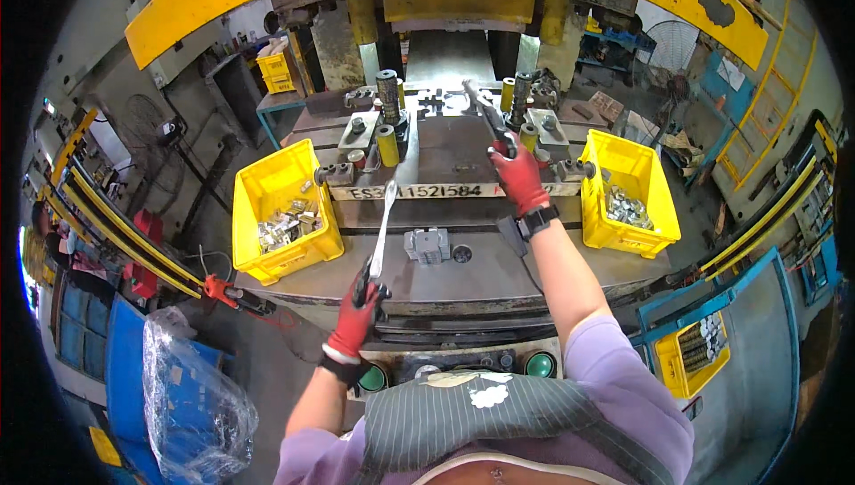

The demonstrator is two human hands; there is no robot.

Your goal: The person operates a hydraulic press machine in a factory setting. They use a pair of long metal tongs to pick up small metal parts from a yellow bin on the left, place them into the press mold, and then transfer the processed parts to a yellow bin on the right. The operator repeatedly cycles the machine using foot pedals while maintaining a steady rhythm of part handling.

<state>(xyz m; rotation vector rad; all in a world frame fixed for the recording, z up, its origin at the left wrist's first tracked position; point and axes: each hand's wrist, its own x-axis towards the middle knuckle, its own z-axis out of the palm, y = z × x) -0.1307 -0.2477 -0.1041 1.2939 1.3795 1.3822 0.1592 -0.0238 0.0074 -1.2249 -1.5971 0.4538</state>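
Steel tongs in gloved left hand

Yellow bin of metal parts at left; matching bin at right; possibly green buttons below.

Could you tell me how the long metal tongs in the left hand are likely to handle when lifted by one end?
The metal tongs look thin and long, so probably light and a little springy. Held at the handle end by the gloved left hand, the tip may wobble. The bare shiny metal could be slippery, though the glove likely helps.
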